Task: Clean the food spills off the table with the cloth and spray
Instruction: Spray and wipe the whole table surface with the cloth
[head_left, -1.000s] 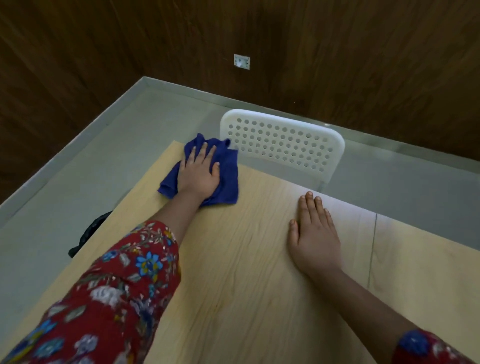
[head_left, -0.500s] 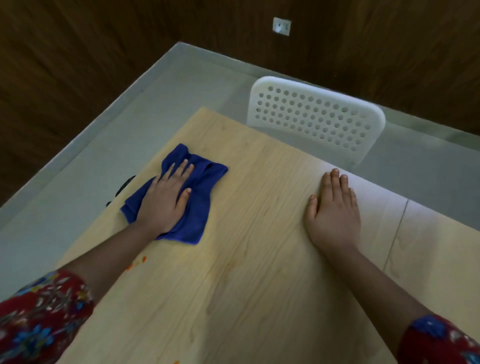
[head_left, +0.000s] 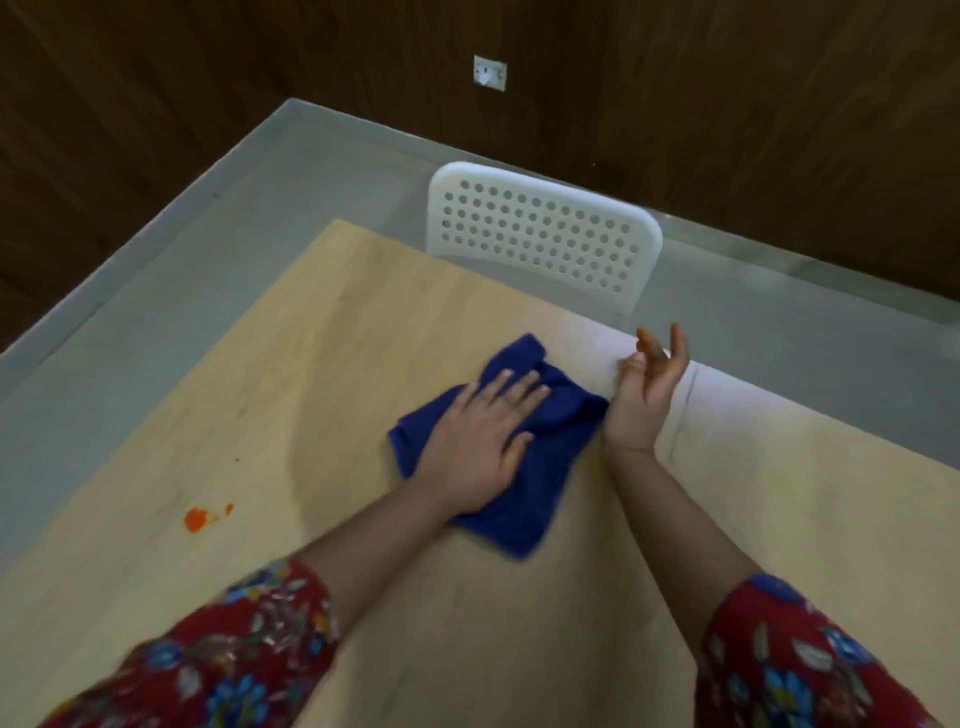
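Near the far edge of the table (head_left: 363, 312), toward its middle: blue cloth (head_left: 563, 415), crumpled, pressed flat under the left hand (head_left: 478, 441), with fingers (head_left: 511, 384) straight and spread on top, not curled around the fabric. Just beside the right corner of the cloth, right hand (head_left: 647, 389) lifted on its edge, palm turned up, fingers loose and holding nothing. Well apart to the left, close to the table's side edge, orange spill (head_left: 196, 518) not yet wiped, with one small drop beside it. No spray bottle in view. Behind the table, white perforated chair (head_left: 540, 244) on grey floor (head_left: 208, 234). Risk from here: smearing the orange mess wider instead of lifting it, if wiped dry with a flat palm; pushing it over the side edge onto the floor, because so close to it; also slipping of the cloth under open fingers, since not gripped.
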